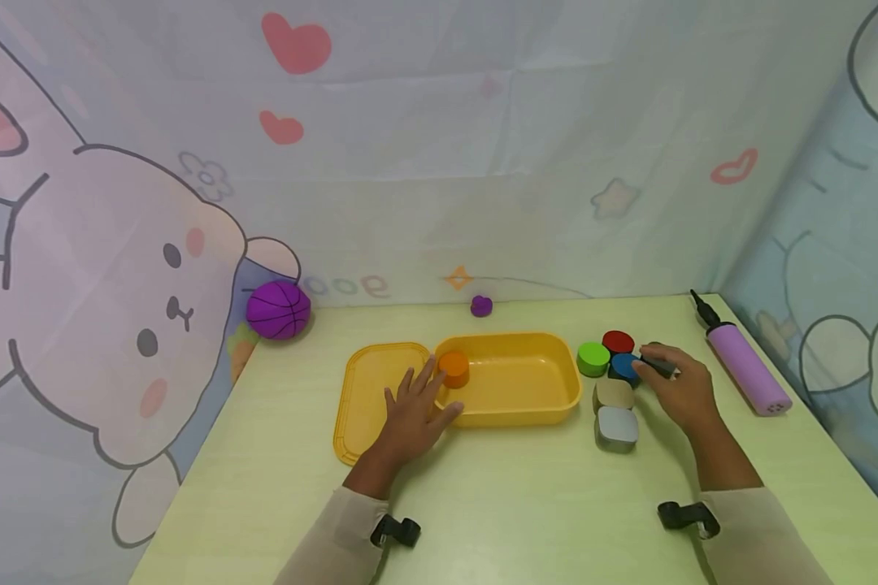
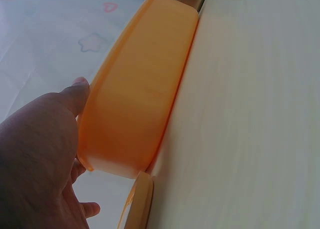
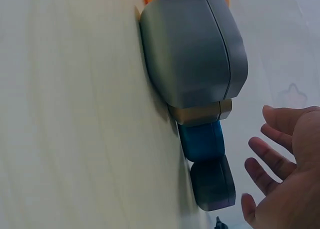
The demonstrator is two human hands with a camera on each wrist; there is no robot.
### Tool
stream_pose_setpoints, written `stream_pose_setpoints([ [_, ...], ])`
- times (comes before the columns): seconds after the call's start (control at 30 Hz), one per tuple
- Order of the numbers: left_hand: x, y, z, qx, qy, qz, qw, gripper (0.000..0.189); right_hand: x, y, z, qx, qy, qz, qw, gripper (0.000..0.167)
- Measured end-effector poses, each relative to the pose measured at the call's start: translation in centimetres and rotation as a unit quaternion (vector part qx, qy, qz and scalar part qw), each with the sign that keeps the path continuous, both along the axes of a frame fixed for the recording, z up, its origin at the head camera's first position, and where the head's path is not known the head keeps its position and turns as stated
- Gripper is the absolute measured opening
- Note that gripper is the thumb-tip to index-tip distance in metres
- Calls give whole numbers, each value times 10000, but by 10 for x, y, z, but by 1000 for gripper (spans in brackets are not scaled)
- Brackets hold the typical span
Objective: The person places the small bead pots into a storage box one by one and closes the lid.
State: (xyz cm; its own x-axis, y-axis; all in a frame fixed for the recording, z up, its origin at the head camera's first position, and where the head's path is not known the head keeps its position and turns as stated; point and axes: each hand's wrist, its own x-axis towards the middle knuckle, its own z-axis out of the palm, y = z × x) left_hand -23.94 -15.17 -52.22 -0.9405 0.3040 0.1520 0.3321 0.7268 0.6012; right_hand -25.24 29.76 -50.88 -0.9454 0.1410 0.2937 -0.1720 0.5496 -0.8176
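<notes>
My left hand [image 1: 412,418] rests at the left end of a yellow plastic container [image 1: 519,418], its fingers spread over the rim. In the left wrist view the thumb lies along the container's rim. A small orange box [image 1: 454,370] stands inside, near those fingers. On the right, my right hand [image 1: 679,390] hovers beside a black box [image 3: 212,184], fingers loosely bent and apart from it in the right wrist view. Close by stand small lidded boxes: blue [image 1: 625,367], red [image 1: 618,341], green [image 1: 593,358], gold [image 1: 614,395] and silver-grey [image 1: 617,426].
A yellow lid [image 1: 366,406] lies left of the container. Along the back are a purple ball [image 1: 279,310] and a small purple object [image 1: 481,306]. A pink-purple hand pump [image 1: 748,368] lies near the table's right edge. A printed cloth [image 1: 424,162] hangs behind.
</notes>
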Motion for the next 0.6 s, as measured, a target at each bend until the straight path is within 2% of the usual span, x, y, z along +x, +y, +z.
stream_pose_setpoints([
  [0.2,2,1,1,-6,-13,16,10000,75,-1,2,-12,-49,284,-290,9992,39],
  [0.3,1,2,0,-19,-14,14,10000,75,1,3,-17,53,183,-385,9991,43],
  [0.43,1,2,0,-34,-33,-13,10000,75,2,4,-19,67,89,-363,9993,44],
  [0.6,1,1,1,-32,-17,-16,10000,76,-3,6,-26,314,393,-210,9985,41],
])
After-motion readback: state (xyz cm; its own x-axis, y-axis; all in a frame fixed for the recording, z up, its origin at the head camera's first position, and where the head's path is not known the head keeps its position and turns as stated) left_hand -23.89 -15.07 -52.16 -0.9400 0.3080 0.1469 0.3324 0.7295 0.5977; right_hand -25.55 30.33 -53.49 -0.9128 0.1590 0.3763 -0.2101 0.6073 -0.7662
